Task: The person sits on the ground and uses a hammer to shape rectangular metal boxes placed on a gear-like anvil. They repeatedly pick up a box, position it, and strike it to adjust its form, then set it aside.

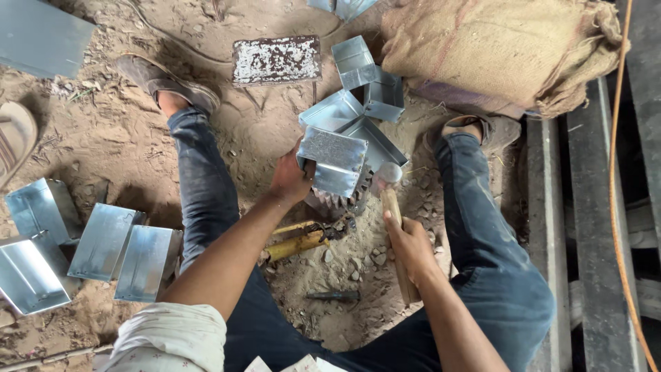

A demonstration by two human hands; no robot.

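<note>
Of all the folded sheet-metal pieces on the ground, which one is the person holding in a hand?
The folded metal piece between the knees, resting on a toothed gear. The left hand grips its edge; all other pieces lie untouched on the sand.

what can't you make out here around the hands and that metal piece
Head view:
- Toothed wheel: mostly hidden under the folded metal sheet.
- Left hand: fingertips hidden behind the sheet.
- Hammer: handle end covered by the right hand.
- Sack: cut off by the top edge.

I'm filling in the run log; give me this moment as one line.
left hand: steadies folded sheet-metal piece on toothed gear | right hand: grips wooden-handled hammer, head beside piece | seated on sand
</note>
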